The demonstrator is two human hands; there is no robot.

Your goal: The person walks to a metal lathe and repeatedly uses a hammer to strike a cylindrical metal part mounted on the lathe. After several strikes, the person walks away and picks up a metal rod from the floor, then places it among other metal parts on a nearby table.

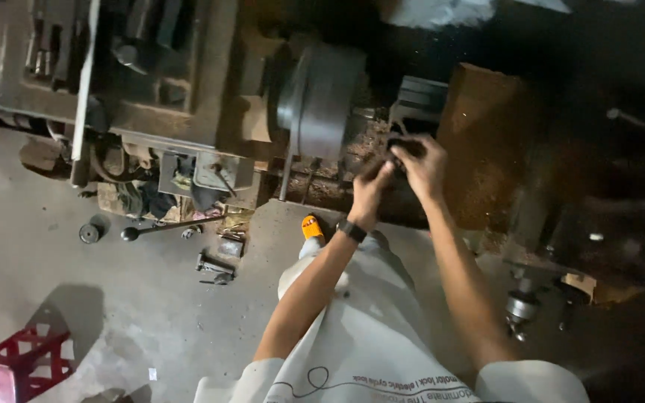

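While a red crate [16,366] sits on the floor [143,298] nearby, the left hand [371,190] and right hand [421,166] meet farther out, both curled closed around a small dark part [404,145] beside the lathe's chuck [322,101].

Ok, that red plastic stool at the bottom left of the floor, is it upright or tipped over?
Tipped over. The red stool lies on its side on the concrete floor, its lattice side panel facing up and its flat end turned to the left.
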